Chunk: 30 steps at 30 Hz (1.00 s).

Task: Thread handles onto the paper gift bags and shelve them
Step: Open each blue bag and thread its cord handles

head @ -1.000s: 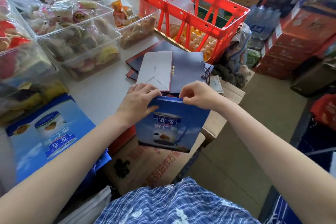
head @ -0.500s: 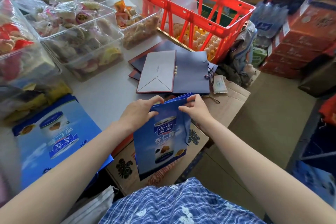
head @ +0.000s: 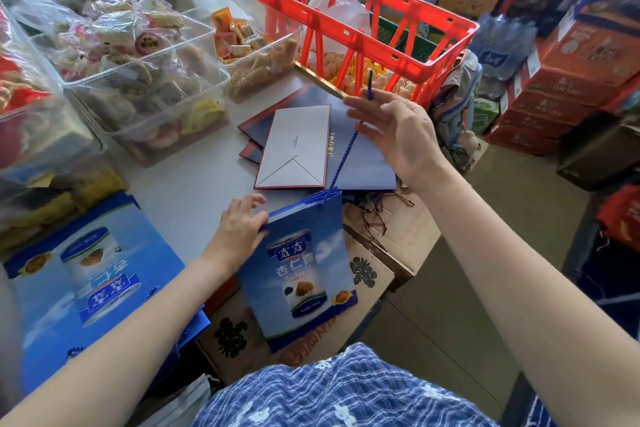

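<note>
Right hand (head: 394, 133) raised at 1 o'clock, pinching blue cord (head: 347, 151) pulled taut from top of blue gift bag (head: 300, 270). Left hand (head: 239, 232) at 9 o'clock of bag, gripping its upper left edge, fingers curled. Bag upright at centre, over cardboard box (head: 367, 274). Red crate (head: 360, 28) at 12 o'clock.

The grey tabletop (head: 194, 191) carries clear plastic tubs (head: 145, 87) of wrapped snacks along its left and far sides. A red crate (head: 360, 28) stands at the far right corner. Flat dark-blue bags (head: 360, 163) lie stacked near the right edge, a white-faced one (head: 294, 146) topmost. A stack of light-blue printed bags (head: 93, 281) lies flat at the near-left edge.
</note>
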Each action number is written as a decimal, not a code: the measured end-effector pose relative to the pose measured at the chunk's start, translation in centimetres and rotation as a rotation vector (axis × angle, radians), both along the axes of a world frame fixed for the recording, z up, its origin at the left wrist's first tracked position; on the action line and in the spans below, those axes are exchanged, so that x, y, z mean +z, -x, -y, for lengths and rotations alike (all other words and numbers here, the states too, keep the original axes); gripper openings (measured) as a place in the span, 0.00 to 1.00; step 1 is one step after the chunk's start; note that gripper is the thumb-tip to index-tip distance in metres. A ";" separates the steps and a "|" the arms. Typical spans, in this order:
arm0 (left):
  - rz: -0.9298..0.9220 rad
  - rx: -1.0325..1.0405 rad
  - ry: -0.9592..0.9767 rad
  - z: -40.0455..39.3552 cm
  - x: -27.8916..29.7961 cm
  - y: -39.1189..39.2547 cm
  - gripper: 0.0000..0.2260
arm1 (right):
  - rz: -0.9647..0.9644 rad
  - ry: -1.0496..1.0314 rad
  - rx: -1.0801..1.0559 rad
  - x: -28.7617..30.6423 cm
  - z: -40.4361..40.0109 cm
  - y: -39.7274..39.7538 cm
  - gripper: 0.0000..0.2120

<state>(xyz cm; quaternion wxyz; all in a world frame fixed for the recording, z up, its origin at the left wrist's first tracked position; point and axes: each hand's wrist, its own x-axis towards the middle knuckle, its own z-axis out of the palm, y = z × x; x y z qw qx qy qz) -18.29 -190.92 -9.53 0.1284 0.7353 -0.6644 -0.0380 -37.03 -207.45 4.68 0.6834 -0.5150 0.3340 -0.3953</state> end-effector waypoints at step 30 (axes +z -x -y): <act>-0.678 0.136 -0.114 2.3 3.5 0.6 0.06 | -0.738 0.812 0.215 -9.9 -5.8 -1.5 0.06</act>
